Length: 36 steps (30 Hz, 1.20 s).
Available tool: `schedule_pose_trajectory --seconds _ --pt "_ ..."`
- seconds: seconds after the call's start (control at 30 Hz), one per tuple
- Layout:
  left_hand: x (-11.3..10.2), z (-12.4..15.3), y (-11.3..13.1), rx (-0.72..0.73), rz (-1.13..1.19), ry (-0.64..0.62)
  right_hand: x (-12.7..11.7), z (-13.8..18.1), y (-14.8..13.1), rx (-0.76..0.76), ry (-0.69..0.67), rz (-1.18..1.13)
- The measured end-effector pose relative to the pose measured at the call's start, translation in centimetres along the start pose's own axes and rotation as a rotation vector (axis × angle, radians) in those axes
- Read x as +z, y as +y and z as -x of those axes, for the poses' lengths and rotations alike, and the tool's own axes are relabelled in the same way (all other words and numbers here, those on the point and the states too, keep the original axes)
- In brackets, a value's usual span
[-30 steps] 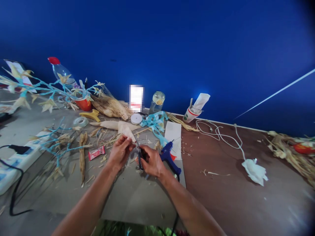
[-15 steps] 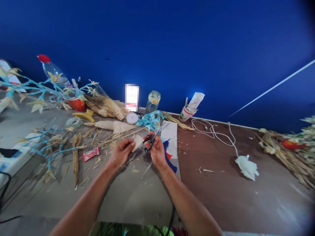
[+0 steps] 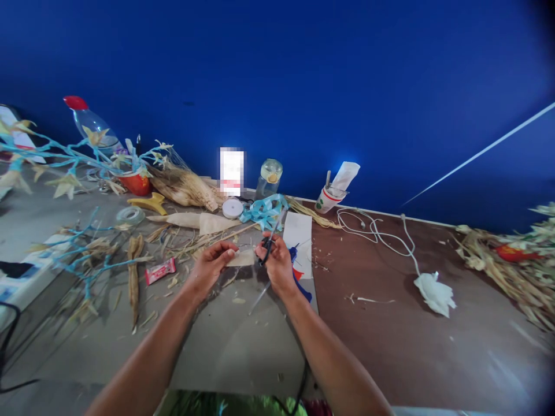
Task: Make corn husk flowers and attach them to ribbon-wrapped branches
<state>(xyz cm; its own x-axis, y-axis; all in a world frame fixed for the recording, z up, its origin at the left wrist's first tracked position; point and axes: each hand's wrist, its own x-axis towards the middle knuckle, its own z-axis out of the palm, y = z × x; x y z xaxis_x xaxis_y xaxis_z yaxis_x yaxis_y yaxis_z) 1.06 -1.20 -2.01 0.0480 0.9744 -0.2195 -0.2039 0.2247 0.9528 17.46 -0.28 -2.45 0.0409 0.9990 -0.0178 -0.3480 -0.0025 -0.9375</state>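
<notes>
My left hand (image 3: 213, 264) pinches one end of a small pale piece of corn husk (image 3: 243, 257) between thumb and fingertips. At the husk's other end are the fingertips of my right hand (image 3: 278, 264), which also grips a pair of scissors (image 3: 269, 247) with dark handles. The blades point up and away, and look closed together. Partly behind my right wrist lies a blue glue gun (image 3: 303, 287) with an orange-red part, on a white sheet (image 3: 299, 228). Light blue ribbon (image 3: 265, 212) is heaped just beyond the hands.
Behind stand a glass jar (image 3: 269, 180) and a paper cup (image 3: 328, 200). At left are blue-wrapped branches (image 3: 93, 263), a red candy packet (image 3: 160, 271), a tape roll (image 3: 130, 215) and dried husks (image 3: 186, 188). A white cable (image 3: 392, 241) and crumpled tissue (image 3: 435, 294) lie right.
The husk piece has turned from tilted to nearly level, its right end now at my right fingertips. The scissors have swung more upright, and their blades have come together.
</notes>
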Motion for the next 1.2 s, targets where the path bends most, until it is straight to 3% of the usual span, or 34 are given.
schedule_pose_trajectory --seconds 0.1,0.27,0.5,0.7,0.83,0.97,1.2 --pt "-0.1 0.0 -0.1 -0.013 0.049 0.005 -0.1 0.0 0.0 -0.003 -0.065 -0.02" --pt "0.0 0.1 -0.1 -0.003 0.024 0.008 0.3 0.3 -0.1 0.122 -0.134 0.055" --pt "-0.3 -0.1 -0.8 0.073 0.241 -0.044 0.7 0.7 -0.3 -0.011 0.024 0.041" --pt "1.1 0.4 -1.2 -0.042 0.277 -0.199 1.1 1.1 0.3 -0.151 0.132 0.079" --pt "1.7 0.5 -1.4 -0.011 0.248 -0.131 1.9 1.6 0.9 -0.163 0.157 0.151" --pt "1.4 0.3 -1.3 -0.02 0.209 -0.038 2.1 1.9 0.7 -0.108 0.078 0.105" --pt "0.8 -0.1 -0.7 0.015 0.176 -0.035 0.8 0.8 -0.4 0.018 0.013 0.017"
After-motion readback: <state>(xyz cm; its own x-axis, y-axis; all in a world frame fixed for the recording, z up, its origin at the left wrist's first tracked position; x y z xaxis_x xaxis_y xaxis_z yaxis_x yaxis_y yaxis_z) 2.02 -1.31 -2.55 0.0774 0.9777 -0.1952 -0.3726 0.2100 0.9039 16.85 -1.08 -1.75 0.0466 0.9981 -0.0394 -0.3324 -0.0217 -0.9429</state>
